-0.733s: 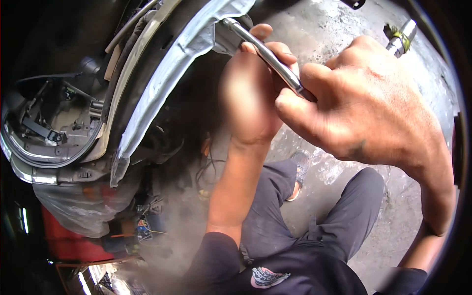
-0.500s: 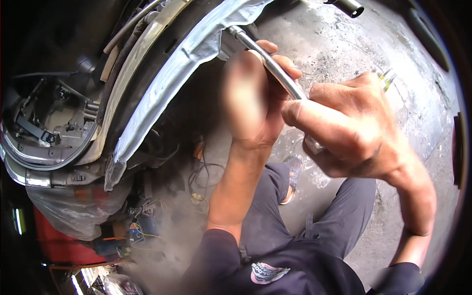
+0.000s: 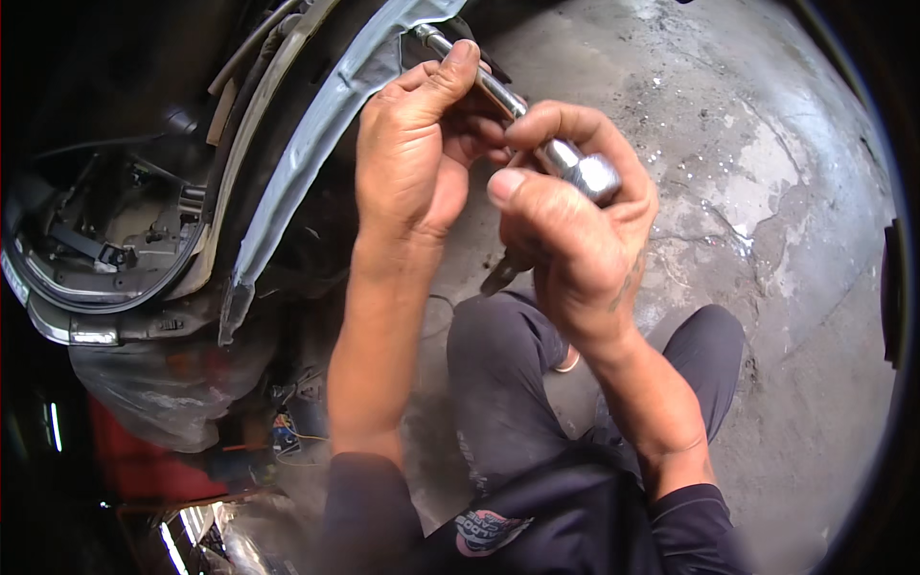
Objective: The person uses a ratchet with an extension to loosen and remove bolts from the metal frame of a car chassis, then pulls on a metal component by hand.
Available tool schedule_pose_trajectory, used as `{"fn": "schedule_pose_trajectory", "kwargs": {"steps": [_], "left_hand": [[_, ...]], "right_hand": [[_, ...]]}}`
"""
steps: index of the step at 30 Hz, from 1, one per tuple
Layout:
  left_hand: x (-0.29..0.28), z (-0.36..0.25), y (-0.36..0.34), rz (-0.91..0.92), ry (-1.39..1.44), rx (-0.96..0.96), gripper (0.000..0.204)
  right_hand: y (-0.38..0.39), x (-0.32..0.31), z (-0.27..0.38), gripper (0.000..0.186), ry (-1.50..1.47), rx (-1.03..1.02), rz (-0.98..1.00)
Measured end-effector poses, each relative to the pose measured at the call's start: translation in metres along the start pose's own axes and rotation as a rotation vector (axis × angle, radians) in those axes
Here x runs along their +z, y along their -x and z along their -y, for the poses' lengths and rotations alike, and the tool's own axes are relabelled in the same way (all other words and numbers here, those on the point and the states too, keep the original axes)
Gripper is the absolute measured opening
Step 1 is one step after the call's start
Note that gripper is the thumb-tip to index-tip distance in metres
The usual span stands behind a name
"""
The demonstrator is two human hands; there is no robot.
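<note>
A steel extension bar [image 3: 500, 96] slants down from a socket [image 3: 427, 34] set at the top edge of a pale, curved metal panel [image 3: 297, 172]. My left hand [image 3: 407, 158] is closed round the upper part of the bar, its thumb just below the socket. My right hand [image 3: 575, 230] grips the ratchet head [image 3: 594, 177] at the bar's lower end, with fingers curled over the bar and thumb beside it. A dark end of the tool [image 3: 496, 273] pokes out below this hand; the rest of it is hidden by my fingers.
A stripped car body [image 3: 125, 311] with an open cavity fills the left side. Under it hangs cloudy plastic sheeting [image 3: 168, 393] near a red object [image 3: 129, 450] and small wired items [image 3: 287, 431]. My bent knees [image 3: 704, 340] are below, over a stained concrete floor [image 3: 767, 192].
My right hand has swung leftward and turned, bringing the ratchet's handle round from the upper right to below it. My left hand has shifted left, its thumb rising onto the bar.
</note>
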State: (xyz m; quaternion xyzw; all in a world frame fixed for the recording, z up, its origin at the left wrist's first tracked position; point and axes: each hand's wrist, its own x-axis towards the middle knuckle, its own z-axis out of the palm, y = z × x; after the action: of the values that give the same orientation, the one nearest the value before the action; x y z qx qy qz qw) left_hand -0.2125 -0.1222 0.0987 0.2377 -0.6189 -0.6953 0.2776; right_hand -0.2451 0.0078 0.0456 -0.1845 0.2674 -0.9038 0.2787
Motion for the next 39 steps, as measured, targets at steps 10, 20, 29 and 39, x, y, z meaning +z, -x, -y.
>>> {"fn": "schedule_pose_trajectory", "kwargs": {"steps": [10, 20, 29, 39], "left_hand": [[0.005, 0.054, 0.023, 0.182, 0.218, 0.031, 0.032], [0.006, 0.059, -0.007, 0.267, 0.502, 0.183, 0.032], [0.009, 0.066, -0.020, 0.389, 0.813, 0.169, 0.029], [0.005, 0.012, -0.009, 0.042, 0.071, 0.000, 0.030]], "right_hand": [[-0.017, -0.075, 0.025, 0.034, 1.122, -0.574, 0.591], [-0.062, -0.052, 0.058, 0.033, 1.527, -0.934, 0.860], [-0.070, -0.025, 0.091, 0.023, 1.742, -0.832, 1.109], [-0.015, -0.018, 0.012, 0.013, -0.289, 0.085, 0.102]]}}
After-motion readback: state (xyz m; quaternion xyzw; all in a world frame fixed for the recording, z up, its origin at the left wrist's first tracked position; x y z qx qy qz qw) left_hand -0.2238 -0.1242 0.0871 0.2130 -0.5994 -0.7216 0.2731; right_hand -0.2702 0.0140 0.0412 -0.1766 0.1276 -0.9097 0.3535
